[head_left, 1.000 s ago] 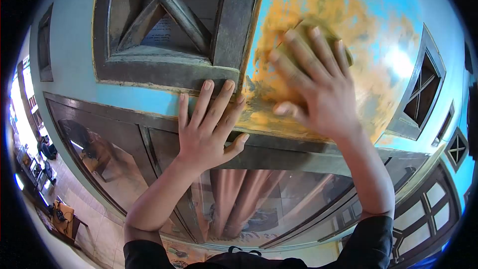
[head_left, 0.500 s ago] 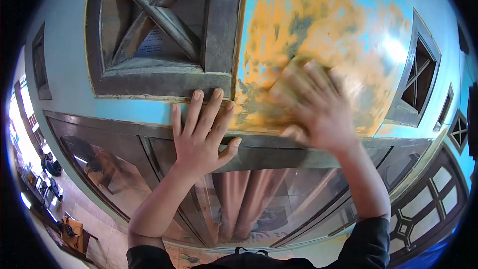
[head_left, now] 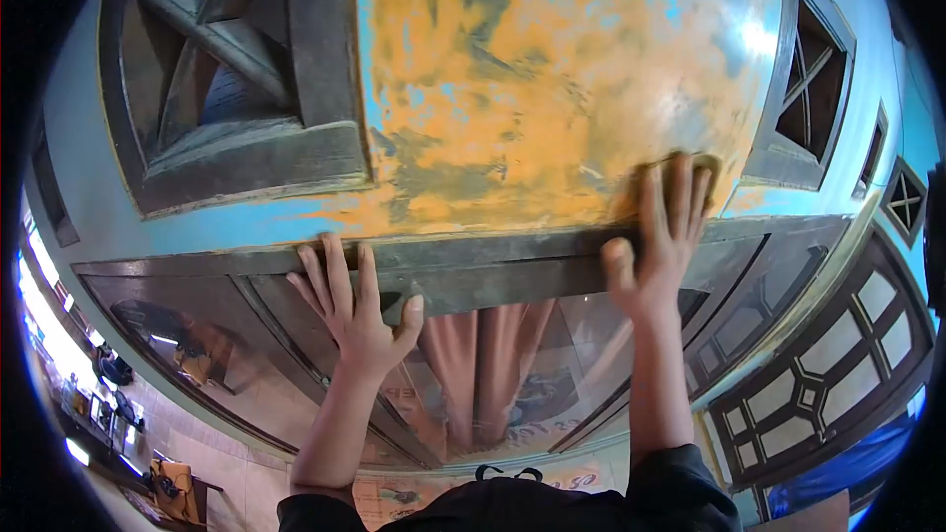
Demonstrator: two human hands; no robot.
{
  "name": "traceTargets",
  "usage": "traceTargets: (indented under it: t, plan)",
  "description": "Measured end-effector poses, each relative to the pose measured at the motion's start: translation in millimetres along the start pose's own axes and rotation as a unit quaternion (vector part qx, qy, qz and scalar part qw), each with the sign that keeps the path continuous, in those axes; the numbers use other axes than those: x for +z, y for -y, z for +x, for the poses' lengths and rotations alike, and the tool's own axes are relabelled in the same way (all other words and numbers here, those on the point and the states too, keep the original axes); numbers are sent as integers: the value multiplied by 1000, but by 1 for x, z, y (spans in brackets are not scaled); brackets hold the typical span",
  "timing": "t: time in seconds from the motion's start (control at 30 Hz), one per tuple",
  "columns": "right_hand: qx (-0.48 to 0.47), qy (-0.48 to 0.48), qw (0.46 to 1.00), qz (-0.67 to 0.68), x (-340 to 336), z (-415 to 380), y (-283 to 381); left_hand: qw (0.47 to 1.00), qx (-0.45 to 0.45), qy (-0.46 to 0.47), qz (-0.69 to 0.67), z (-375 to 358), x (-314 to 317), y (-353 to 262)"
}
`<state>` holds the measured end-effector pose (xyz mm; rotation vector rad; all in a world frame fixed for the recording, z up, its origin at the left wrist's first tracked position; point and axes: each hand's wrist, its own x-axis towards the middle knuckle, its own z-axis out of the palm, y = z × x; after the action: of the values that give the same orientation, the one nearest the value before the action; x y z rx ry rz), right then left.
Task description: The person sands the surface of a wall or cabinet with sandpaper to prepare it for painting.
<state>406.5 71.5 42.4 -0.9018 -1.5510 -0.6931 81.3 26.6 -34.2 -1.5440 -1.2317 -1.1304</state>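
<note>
My left hand [head_left: 360, 320] rests spread on the dark wooden beam [head_left: 473, 279] above the glass, its fingertips at the beam's upper edge. My right hand [head_left: 665, 246] lies with fingers stretched upward on the lower right of the orange-patched wall panel [head_left: 512, 118]. Pressed under its fingers is a dark brownish pad [head_left: 711, 169], mostly hidden; I cannot tell its exact kind. The panel shows orange smears over light blue, with grey-brown blotches.
A dark wooden vent frame with crossed bars [head_left: 217, 49] is at the upper left, a smaller crossed vent [head_left: 813, 89] at the right. Below the beam, glass panes show pinkish curtains [head_left: 483, 365]. A lattice door [head_left: 828, 365] stands at lower right, an orange-brown chair [head_left: 175, 491] at lower left.
My right hand has slid right and slightly down across the panel with the pad. My left hand has shifted left and down onto the beam. The view has turned rightward.
</note>
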Motion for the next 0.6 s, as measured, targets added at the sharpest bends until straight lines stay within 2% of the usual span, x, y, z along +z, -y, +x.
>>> traceTargets:
  t: [0.1,0.13,0.2,0.3,0.4,0.43,0.53,0.57,0.6]
  plan:
    - [-121,170,978,-8,9,-42,29,999,7,14,-43,-4,3,-26]
    - [-124,166,978,-8,12,-50,30,998,16,21,-49,-3,4,-34]
    - [-48,130,990,-19,7,-49,12,997,21,31,-62,-4,7,-45]
    - [88,-25,995,40,9,-47,-7,996,24,24,-84,-1,13,-58]
    - [-36,106,994,10,7,-60,16,990,-7,8,-137,3,18,-77]
    - [-76,104,992,-11,7,-61,12,991,-7,4,-136,4,19,-82]
    - [59,-14,998,-1,3,-45,-28,988,-1,-16,-150,14,22,-92]
    - [125,-58,990,41,0,-39,-33,986,-4,-28,-166,18,22,-95]
    - [104,-33,993,38,-4,-38,-28,983,-9,-39,-181,21,22,-100]
